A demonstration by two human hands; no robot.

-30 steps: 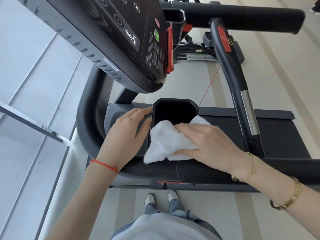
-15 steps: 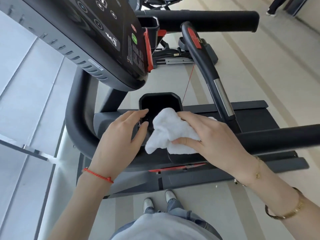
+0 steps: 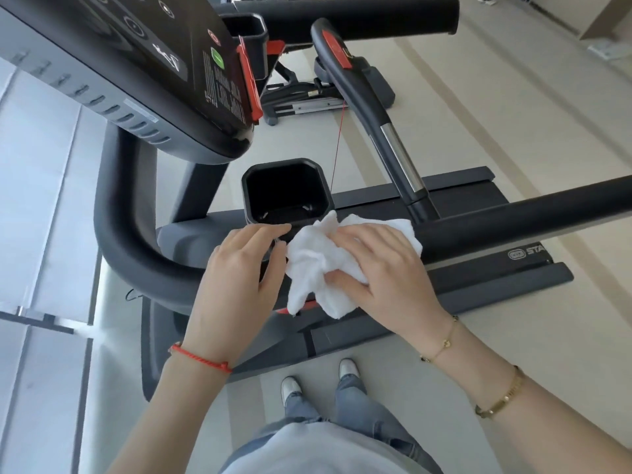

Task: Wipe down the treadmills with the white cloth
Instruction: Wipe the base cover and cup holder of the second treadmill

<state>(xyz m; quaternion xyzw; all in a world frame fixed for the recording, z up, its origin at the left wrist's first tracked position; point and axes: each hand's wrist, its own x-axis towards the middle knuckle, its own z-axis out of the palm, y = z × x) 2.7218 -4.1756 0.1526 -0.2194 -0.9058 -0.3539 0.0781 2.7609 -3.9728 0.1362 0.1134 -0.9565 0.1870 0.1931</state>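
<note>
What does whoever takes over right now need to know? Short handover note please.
Right hand: grips the crumpled white cloth, pressing it onto the black treadmill frame just below the black square cup holder.
Left hand: fingers extended, resting against the cup holder's near-left edge, holding nothing.
Done: cannot tell from this view which surfaces are already wiped.
Left: probably the cup holder's inside, the black padded handrail, the black console panel; then the other treadmills.

Showing: one treadmill point(image 3: 113, 234), one white cloth point(image 3: 318, 265), two hands, three bracelets, two shoes, one cup holder point(image 3: 285, 193).
</note>
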